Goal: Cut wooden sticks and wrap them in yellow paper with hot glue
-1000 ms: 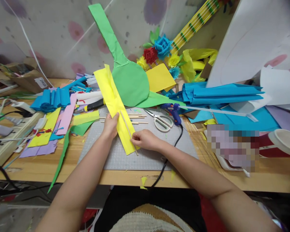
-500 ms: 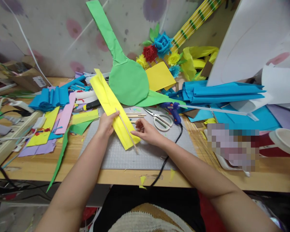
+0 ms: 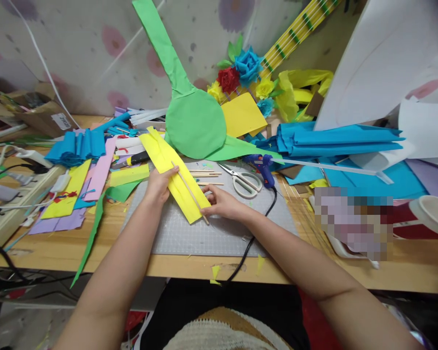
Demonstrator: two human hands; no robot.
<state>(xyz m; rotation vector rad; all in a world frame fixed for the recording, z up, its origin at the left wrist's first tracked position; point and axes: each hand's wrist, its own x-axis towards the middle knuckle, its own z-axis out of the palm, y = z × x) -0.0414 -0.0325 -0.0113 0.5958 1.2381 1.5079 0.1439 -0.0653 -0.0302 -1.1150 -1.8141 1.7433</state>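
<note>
A long strip of yellow crepe paper [image 3: 160,154] slants over the grey cutting mat [image 3: 241,238]. Along it lies a thin wooden stick [image 3: 188,187], its lower end poking out past the paper's edge. My left hand [image 3: 159,185] grips the strip at its left side, thumb pressed over the stick's upper end. At the lower right, my right hand [image 3: 221,201] pinches the paper's edge and the stick between thumb and fingers. More wooden sticks [image 3: 208,173] rest on the mat behind the strip, beside the white-handled scissors [image 3: 244,182].
A blue glue gun [image 3: 263,167] stands right of the scissors, its black cord [image 3: 248,245] crossing the mat. Behind is a round green paper-covered shape [image 3: 196,124]. Folded blue paper [image 3: 336,138] lies right; a power strip [image 3: 25,199] and paper scraps lie left.
My right hand has closed onto the lower end of the strip and stick. The strip's upper end has dropped lower and lies flatter.
</note>
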